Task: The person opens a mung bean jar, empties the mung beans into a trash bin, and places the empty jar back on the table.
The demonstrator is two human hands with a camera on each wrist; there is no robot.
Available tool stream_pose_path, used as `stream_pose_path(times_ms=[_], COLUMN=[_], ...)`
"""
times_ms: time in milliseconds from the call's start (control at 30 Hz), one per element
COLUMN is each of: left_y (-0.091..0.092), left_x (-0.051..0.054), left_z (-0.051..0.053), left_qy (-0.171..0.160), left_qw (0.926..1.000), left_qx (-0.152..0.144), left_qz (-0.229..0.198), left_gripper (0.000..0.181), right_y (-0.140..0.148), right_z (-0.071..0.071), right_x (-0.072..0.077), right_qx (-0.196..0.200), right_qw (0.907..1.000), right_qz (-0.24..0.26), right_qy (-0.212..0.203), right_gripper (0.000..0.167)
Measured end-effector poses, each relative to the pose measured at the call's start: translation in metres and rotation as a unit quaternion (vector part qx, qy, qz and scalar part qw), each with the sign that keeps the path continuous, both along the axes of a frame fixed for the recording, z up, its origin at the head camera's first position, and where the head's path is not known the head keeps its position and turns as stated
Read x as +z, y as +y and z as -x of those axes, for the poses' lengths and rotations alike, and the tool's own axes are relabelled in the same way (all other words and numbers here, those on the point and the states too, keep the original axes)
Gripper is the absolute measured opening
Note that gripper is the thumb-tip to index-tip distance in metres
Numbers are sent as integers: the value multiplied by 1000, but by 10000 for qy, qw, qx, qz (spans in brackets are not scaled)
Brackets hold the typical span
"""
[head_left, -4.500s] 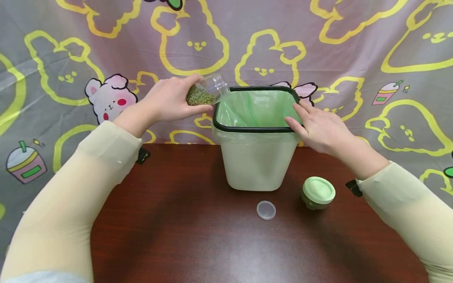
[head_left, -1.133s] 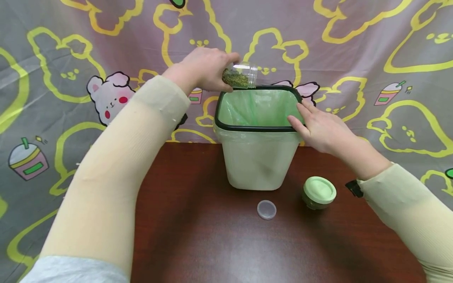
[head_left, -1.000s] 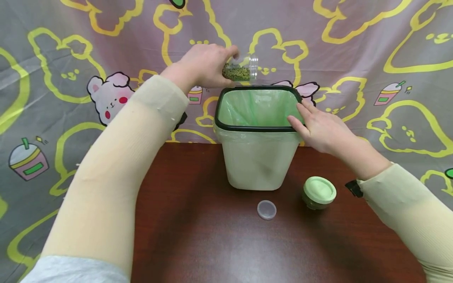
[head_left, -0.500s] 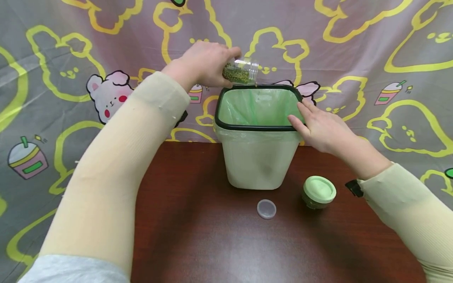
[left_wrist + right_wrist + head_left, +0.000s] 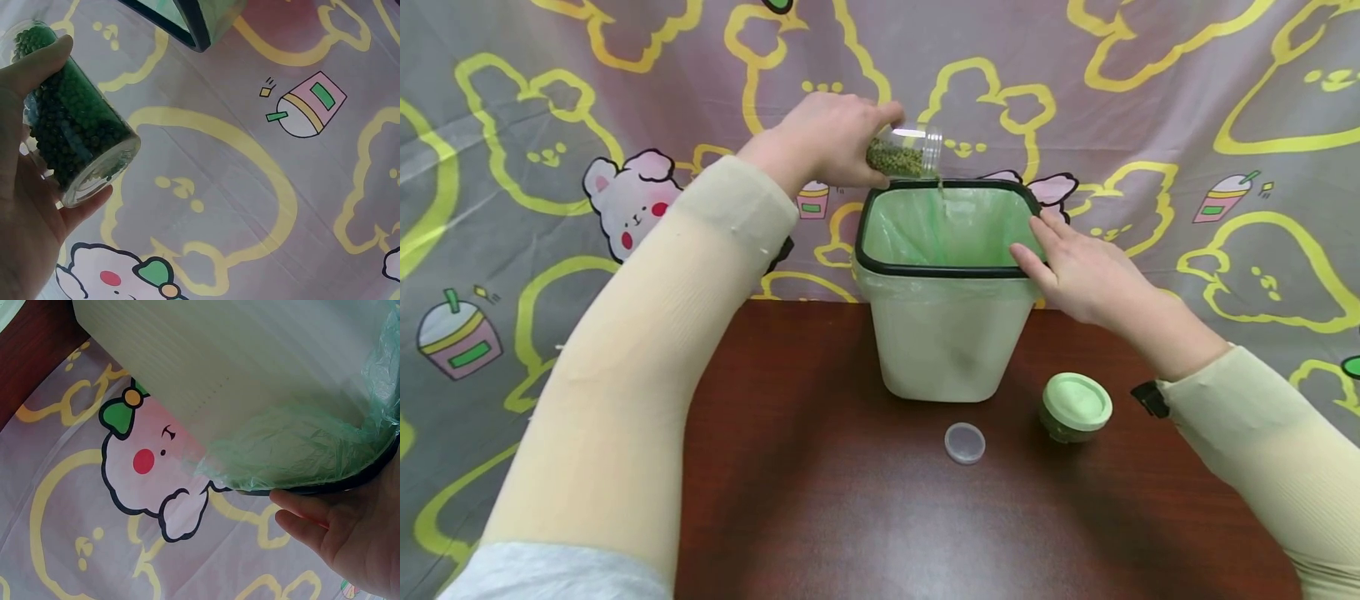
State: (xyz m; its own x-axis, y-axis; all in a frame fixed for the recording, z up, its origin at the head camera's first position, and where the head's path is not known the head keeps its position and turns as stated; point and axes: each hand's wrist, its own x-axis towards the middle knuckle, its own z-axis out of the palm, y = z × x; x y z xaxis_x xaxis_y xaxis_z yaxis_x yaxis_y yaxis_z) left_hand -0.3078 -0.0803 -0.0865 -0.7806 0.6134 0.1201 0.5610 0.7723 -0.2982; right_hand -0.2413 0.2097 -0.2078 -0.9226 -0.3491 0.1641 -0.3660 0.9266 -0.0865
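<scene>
My left hand [image 5: 831, 142] grips a clear plastic jar [image 5: 931, 152] of small green beans [image 5: 895, 158]. Tipped nearly on its side, the jar has its uncapped mouth above the back rim of a pale bin [image 5: 951, 342]. A few beans fall from the mouth toward the bin's green liner bag [image 5: 977, 225]. In the left wrist view, fingers and thumb wrap the jar's body [image 5: 81, 119]. My right hand [image 5: 1086, 271] rests on the bin's right rim with fairly straight fingers. The right wrist view has this hand [image 5: 350, 531] against the dark rim. The bin's bottom is hidden.
On the dark wooden table [image 5: 820, 500], a small clear lid [image 5: 964, 443] lies in front of the bin. A jar with a light green lid [image 5: 1077, 404] stands to the right. A patterned cloth [image 5: 655, 100] hangs close behind the bin.
From left of the bin, my left hand has carried the jar right and up over the back rim. Beans now drop from its mouth. My right hand has stayed on the rim.
</scene>
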Motion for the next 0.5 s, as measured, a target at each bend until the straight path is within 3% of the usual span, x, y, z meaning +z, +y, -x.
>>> stream_pose_path(times_ms=[233, 367, 500], left_y=[-1, 0, 0], left_x=[1, 4, 4], left_z=[0, 0, -1], left_qy=[-43, 91, 213], left_qw=[9999, 9994, 9997], left_qx=[86, 146, 73], left_qz=[-136, -301, -106], left_gripper=[68, 68, 63], right_y=[0, 0, 1], right_z=[0, 0, 0], right_x=[1, 1, 1], right_qx=[-17, -13, -9], right_qw=[9999, 10000, 10000], right_qz=[-39, -13, 4], right_qy=[-99, -67, -15], right_gripper=[79, 79, 79])
